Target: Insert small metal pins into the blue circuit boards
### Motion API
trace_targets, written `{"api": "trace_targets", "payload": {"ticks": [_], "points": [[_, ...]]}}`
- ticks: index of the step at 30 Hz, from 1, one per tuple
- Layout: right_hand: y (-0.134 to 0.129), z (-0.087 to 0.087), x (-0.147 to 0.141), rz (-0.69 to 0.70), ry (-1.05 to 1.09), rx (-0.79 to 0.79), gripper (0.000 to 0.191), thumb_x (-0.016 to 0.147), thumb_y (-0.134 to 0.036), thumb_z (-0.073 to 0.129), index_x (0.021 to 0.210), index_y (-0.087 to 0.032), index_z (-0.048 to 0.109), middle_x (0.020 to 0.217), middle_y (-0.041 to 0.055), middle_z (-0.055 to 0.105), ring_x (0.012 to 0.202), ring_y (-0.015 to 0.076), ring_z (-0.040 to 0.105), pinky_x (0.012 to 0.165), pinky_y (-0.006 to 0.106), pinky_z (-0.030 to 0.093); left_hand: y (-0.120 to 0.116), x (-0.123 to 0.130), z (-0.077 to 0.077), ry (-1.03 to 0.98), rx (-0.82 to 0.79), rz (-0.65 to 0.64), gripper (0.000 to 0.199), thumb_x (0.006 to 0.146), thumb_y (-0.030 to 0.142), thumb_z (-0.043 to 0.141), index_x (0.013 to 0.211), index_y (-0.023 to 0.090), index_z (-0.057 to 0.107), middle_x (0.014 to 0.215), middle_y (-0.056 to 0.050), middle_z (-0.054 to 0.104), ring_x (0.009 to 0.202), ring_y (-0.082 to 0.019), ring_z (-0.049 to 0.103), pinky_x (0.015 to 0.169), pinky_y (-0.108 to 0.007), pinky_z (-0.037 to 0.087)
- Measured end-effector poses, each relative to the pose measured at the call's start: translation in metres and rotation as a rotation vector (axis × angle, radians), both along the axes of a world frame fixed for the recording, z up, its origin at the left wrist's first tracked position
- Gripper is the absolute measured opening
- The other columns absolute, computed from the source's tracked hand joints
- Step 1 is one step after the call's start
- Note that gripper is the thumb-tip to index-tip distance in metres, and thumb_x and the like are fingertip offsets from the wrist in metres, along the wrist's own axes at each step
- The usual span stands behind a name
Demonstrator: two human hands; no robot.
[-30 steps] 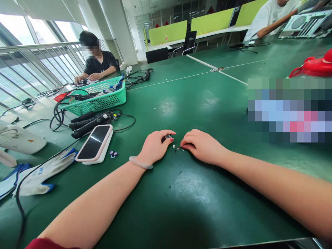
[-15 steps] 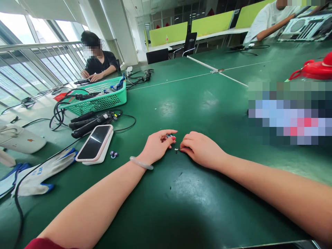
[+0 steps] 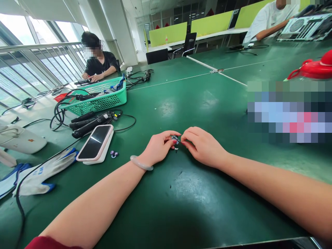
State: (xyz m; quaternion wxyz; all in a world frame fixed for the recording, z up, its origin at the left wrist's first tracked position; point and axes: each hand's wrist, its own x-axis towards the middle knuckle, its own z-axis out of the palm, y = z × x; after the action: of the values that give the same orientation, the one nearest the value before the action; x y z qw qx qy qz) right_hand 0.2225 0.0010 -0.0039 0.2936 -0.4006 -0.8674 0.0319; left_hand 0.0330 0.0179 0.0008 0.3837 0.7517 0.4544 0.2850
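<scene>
Between the thumb and fingers of my left hand (image 3: pixel 162 147) is a small grey part (image 3: pixel 175 139), too small to make out in detail. My right hand (image 3: pixel 199 145) is pinched at the right side of that part, its fingertips close to or touching it; whether it grips anything separate is hidden. Just below the fingertips a tiny white and dark piece (image 3: pixel 176 149) lies on the green table (image 3: pixel 145 204). Small purple and white pieces (image 3: pixel 113 154) rest to the left, beside a phone (image 3: pixel 95 142) on a white box.
At the left are a green basket (image 3: pixel 101 102) of cables, black handheld devices (image 3: pixel 92 125), gloves (image 3: pixel 44 176) and a white container (image 3: pixel 22 138). A red object (image 3: pixel 315 69) stands at the right. One person (image 3: pixel 100 62) sits back left, another (image 3: pixel 264 22) back right.
My right hand has moved slightly up and its fingertips have come to the small grey part. More of that part now shows between my hands.
</scene>
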Motion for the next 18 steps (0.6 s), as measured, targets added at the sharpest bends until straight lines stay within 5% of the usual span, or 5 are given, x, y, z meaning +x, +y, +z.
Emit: {"api": "trace_targets", "payload": {"ticks": [11, 18], "points": [[0.0001, 0.0002, 0.0015, 0.037, -0.029, 0.140, 0.020, 0.091, -0.022, 0.045, 0.081, -0.017, 0.062, 0.083, 0.0067, 0.063, 0.075, 0.0181, 0.052, 0.072, 0.032, 0.041, -0.0034, 0.0023, 0.0042, -0.032, -0.022, -0.033, 0.024, 0.072, 0.025, 0.067, 0.096, 0.019, 0.063, 0.077, 0.001, 0.067, 0.070, -0.012, 0.060, 0.071, -0.026, 0.048], [-0.0009, -0.0039, -0.0011, 0.026, -0.088, 0.057, 0.017, 0.089, -0.024, 0.052, 0.082, -0.018, 0.066, 0.082, 0.0062, 0.063, 0.076, 0.0180, 0.053, 0.072, 0.033, 0.042, 0.0018, 0.0009, 0.0017, 0.006, 0.057, 0.125, 0.022, 0.075, 0.021, 0.062, 0.096, 0.020, 0.064, 0.077, 0.000, 0.067, 0.073, -0.013, 0.061, 0.077, -0.028, 0.048]]}}
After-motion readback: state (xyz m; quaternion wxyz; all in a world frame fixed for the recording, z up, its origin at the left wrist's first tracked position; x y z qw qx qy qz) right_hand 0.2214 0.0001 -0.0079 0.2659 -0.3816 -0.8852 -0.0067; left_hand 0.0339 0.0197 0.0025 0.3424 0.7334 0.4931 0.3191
